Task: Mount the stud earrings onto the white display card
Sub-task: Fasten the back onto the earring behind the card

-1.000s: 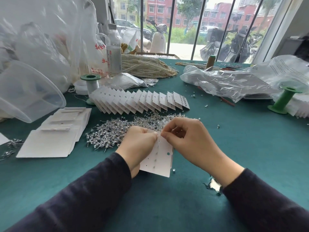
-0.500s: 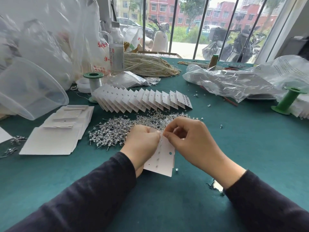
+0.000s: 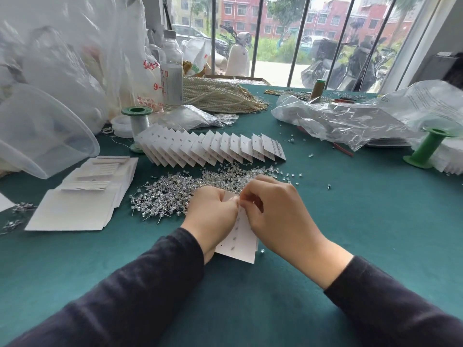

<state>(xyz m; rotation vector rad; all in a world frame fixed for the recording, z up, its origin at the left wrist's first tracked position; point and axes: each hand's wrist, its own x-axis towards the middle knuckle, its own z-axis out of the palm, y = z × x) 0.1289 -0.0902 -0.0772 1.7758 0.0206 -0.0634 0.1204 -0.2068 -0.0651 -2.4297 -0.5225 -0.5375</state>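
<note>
A: Stud earrings (image 3: pixel 172 194) lie in a loose heap on the green table (image 3: pixel 350 234), just beyond our hands and reaching further out on the left side. Blank cards (image 3: pixel 72 211) sit stacked at far left.

B: Moving right, our left hand (image 3: pixel 210 216) is clamped on the left edge of the white display card (image 3: pixel 240 244), held tilted, its long axis running away from us, near corner low.

A: Our right hand (image 3: pixel 275 216) meets it at the card's upper edge, thumb and forefinger pinched together. Whether a stud sits between them we cannot tell.

B: Several studs already show in the card's holes. We judge that the next stud comes from the heap directly ahead of both hands. Filled cards (image 3: pixel 213 149) stand fanned behind it.
</note>
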